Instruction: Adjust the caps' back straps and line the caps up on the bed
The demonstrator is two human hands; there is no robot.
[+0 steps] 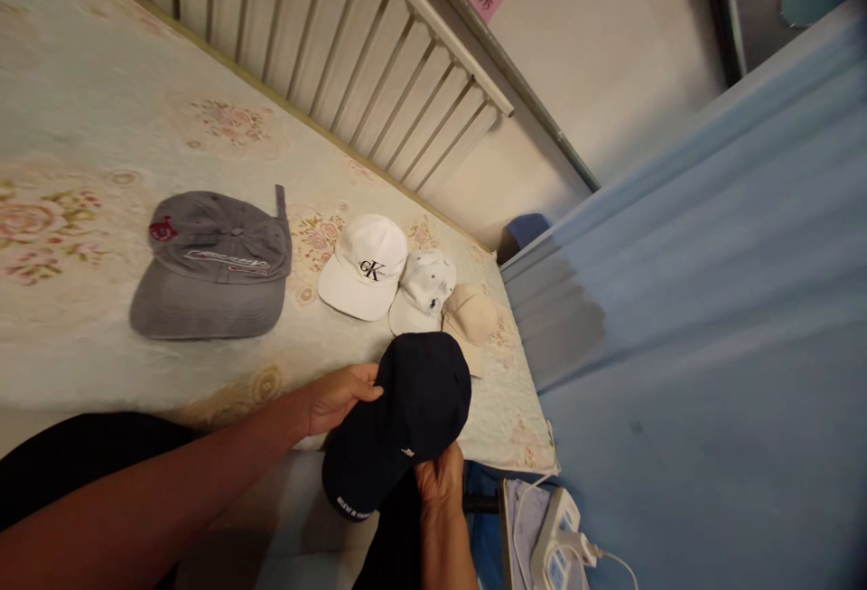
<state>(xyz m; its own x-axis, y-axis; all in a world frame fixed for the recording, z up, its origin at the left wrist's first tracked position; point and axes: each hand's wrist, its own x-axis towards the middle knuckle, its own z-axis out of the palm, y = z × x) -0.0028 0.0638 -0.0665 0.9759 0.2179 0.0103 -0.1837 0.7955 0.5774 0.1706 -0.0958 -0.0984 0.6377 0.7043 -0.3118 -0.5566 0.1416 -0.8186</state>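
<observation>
Between my two hands is a dark navy baseball cap, its brim pointing down to the left with small white lettering on the edge. My left hand pinches its left side, thumb on top. At the cap's lower right, my right hand grips the rim, its fingers partly hidden under the cloth. Just beyond lie a white cap with black CK letters, a white cap with a small dark emblem and a beige cap, partly covered by the navy one. A grey cap rests farther left.
The caps lie on a bed with a pale floral cover. A metal rail runs along its far side. Blue curtain hangs at right. A white power strip with cables sits at lower right. A blue object stands in the far corner.
</observation>
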